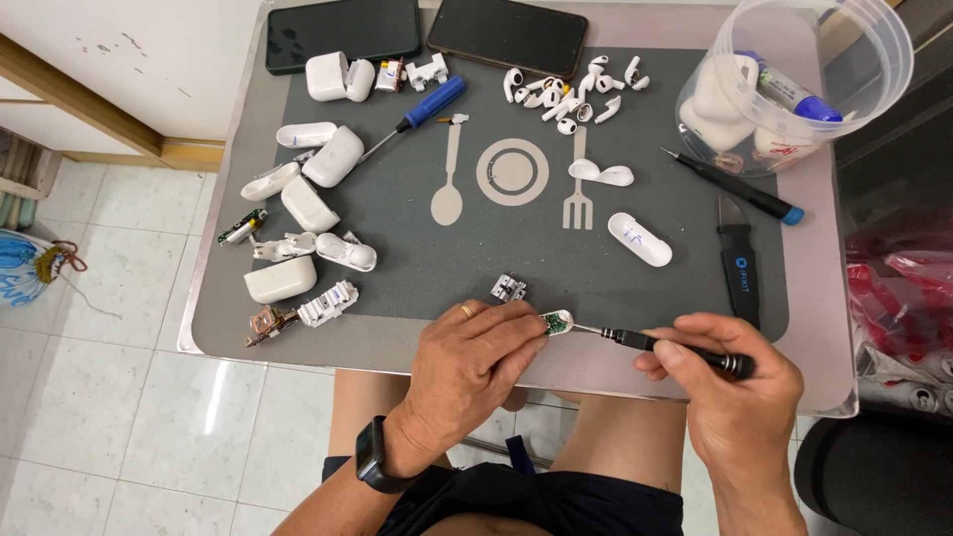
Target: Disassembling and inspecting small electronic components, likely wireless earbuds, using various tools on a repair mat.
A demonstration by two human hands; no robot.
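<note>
My left hand [472, 362] pinches a small white shell with a green circuit board [557, 321] at the near edge of the grey mat [417, 238]. A ring sits on one finger and a dark watch on the wrist. My right hand [730, 382] grips a black precision screwdriver [685, 349], and its thin tip touches the circuit board. A small metal-and-white part [507, 288] lies on the mat just above my left fingers.
White earbud cases and opened shells [303, 208] lie at the mat's left, loose earbuds [571, 89] at the top. A blue screwdriver [417, 114], two dark phones [508, 35], a clear tub [794, 79], a black pry tool [740, 263] and a thin screwdriver [735, 189] lie around.
</note>
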